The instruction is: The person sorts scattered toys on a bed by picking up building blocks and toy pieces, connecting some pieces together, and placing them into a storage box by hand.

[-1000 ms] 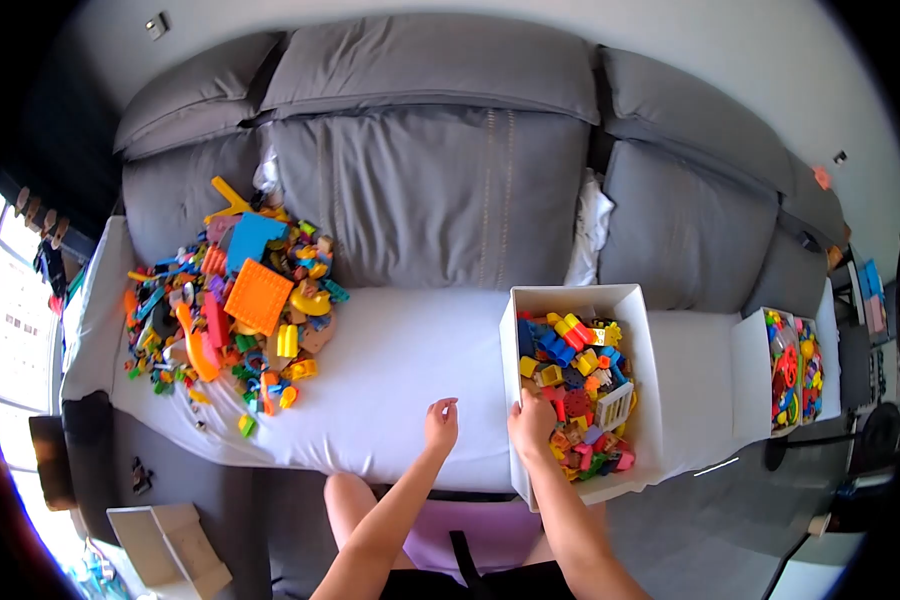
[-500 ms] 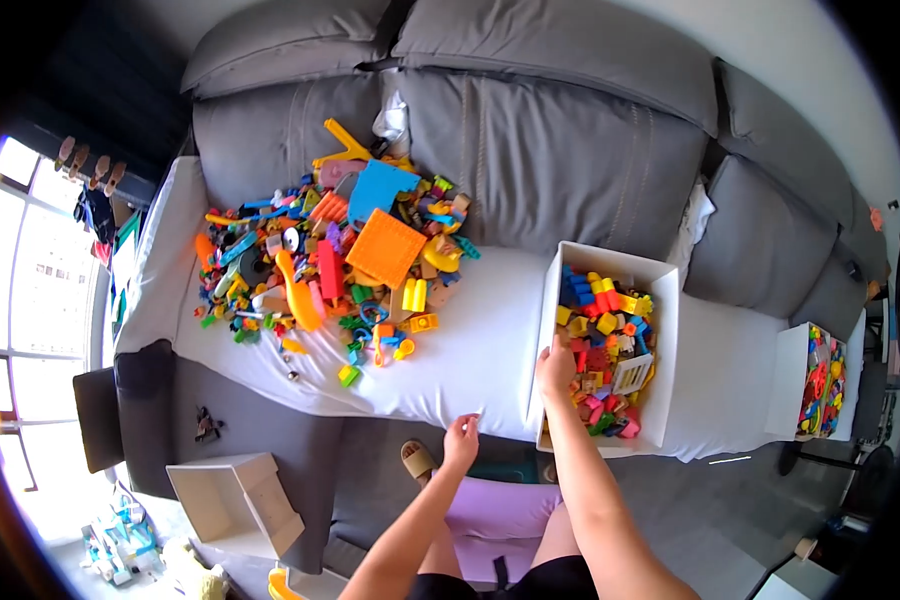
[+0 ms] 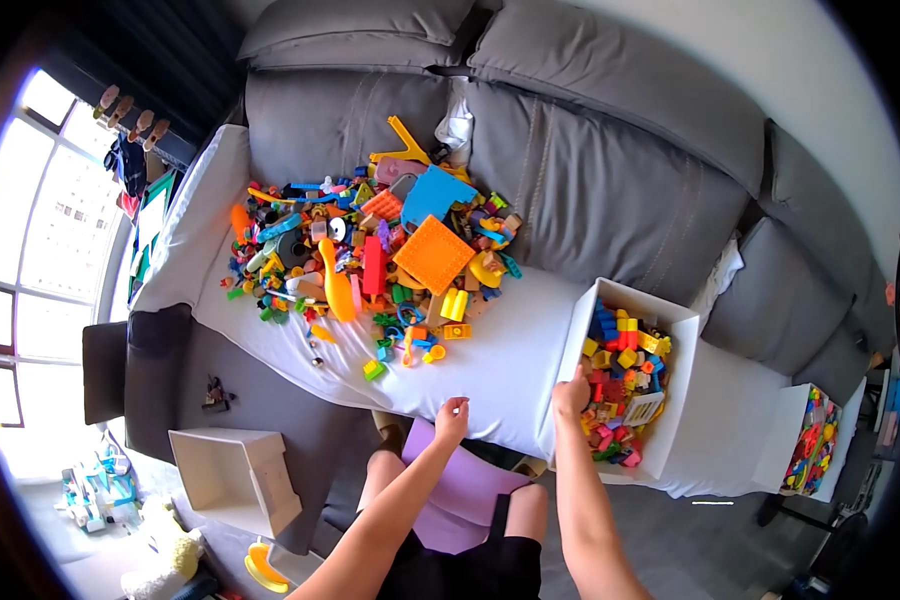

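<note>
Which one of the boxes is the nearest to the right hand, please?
The middle box, filled with toys: the right hand is at its left wall. The far-right box and the lower-left box lie well away from it.

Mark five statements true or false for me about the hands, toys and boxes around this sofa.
1. The right hand is at the side of the big box nearer the toy pile. True.
2. The flat orange plate lies in the big box. False: the orange plate lies on the toy pile.
3. The white grate is in the big box. True.
4. The left hand is buried in the toy pile. False: the left hand is apart from the toys, near the front edge of the white sheet.
5. The small box at the far right holds toys. True.
</note>
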Available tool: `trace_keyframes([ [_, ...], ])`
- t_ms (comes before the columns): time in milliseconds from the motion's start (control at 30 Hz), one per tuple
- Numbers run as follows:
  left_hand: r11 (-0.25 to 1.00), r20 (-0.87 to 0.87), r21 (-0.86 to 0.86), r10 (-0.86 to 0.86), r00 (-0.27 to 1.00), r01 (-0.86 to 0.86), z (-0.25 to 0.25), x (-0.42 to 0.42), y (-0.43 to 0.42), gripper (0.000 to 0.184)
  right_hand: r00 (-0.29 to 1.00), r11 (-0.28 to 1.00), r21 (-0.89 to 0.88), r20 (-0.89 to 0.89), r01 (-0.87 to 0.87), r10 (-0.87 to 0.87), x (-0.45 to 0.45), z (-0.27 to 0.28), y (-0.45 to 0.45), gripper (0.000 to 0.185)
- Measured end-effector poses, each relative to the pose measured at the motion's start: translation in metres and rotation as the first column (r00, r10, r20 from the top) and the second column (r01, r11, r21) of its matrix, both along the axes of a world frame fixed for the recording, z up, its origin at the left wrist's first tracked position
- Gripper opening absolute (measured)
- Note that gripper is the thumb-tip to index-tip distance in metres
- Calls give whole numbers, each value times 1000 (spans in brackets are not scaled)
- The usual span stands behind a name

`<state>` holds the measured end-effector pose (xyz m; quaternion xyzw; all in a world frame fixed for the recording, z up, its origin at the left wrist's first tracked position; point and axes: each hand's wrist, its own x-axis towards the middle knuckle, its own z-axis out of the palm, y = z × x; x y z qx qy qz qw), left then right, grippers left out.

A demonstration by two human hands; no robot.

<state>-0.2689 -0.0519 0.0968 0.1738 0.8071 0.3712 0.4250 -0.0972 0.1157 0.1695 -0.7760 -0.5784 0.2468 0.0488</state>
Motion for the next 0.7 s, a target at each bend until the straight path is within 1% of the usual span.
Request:
trace_keyframes([
  [33, 999, -30, -25, -34, 999, 33, 6, -20, 5, 19, 1000, 999, -20, -9, 28, -28, -3, -2, -1, 38],
  [100, 990, -69, -96, -106, 992, 99, 13, -56, 5, 20, 995, 994, 67, 48, 88, -91, -14, -11, -9, 41],
  [133, 990, -128, -96, -112, 985, 100, 11, -75, 4, 21, 992, 994, 54, 65, 100, -104, -16, -13, -14, 42],
  [167, 982, -170, -123, -164, 972, 144, 6, -96, 1, 26, 990, 992, 52, 74, 117, -121, -22, -16, -15, 43],
  [233, 969, -292, -185, -214, 932, 165, -5, -128, -2, 34, 984, 985, 17, 42, 173, -174, -43, 7, -14, 38],
  [267, 973, -452, -196, -202, 869, 125, -11, -139, -3, 45, 981, 980, 57, 23, 192, -193, -49, 5, -15, 39],
  [300, 950, -492, -302, -230, 840, 83, -23, -153, -5, 58, 978, 973, 97, 2, 209, -210, -53, 2, -18, 40],
  [333, 937, -497, -347, -211, 842, 30, -31, -163, -8, 64, 976, 944, 251, -97, 213, -194, -62, 6, -20, 46],
  [367, 921, -502, -389, -190, 844, -24, -41, -172, -10, 70, 992, 902, 413, -71, 123, -102, -76, 8, -23, 48],
  [400, 912, -378, -410, -162, 912, -7, -46, -184, -10, 75, 1000, 829, 559, -26, 28, -16, -99, 18, -29, 49],
  [433, 928, -405, -373, -150, 902, -13, -65, -191, -16, 75, 997, 727, 682, 36, -74, 68, -117, 20, -36, 50],
  [467, 926, -403, -375, -187, 896, 25, -69, -196, -18, 75, 968, 783, 616, -138, -81, 209, -131, 1, -46, 51],
  [500, 924, -401, -378, -225, 888, 63, -70, -199, -17, 76, 891, 831, 546, -320, -105, 323, -143, -24, -57, 51],
  [533, 915, -394, -388, -275, 877, 112, -69, -199, -16, 76, 846, 854, 451, -320, -260, 427, -154, -42, -67, 51],
  [567, 908, -392, -388, -320, 863, 160, -68, -199, -10, 76, 784, 838, 359, -331, -410, 525, -164, -54, -70, 50],
  [600, 898, -395, -387, -365, 843, 208, -68, -200, -1, 76, 779, 851, 277, -347, -447, 522, -174, -54, -68, 51],
  [633, 925, -403, -318, -328, 854, 205, -68, -198, 8, 75, 775, 857, 191, -366, -479, 515, -183, -56, -68, 51],
  [667, 947, -409, -250, -293, 864, 202, -69, -193, 17, 75, 779, 846, 114, -340, -522, 527, -191, -60, -64, 52],
  [700, 963, -410, -184, -258, 875, 198, -68, -185, 25, 75, 754, 813, 62, -340, -579, 562, -196, -67, -59, 53],
])
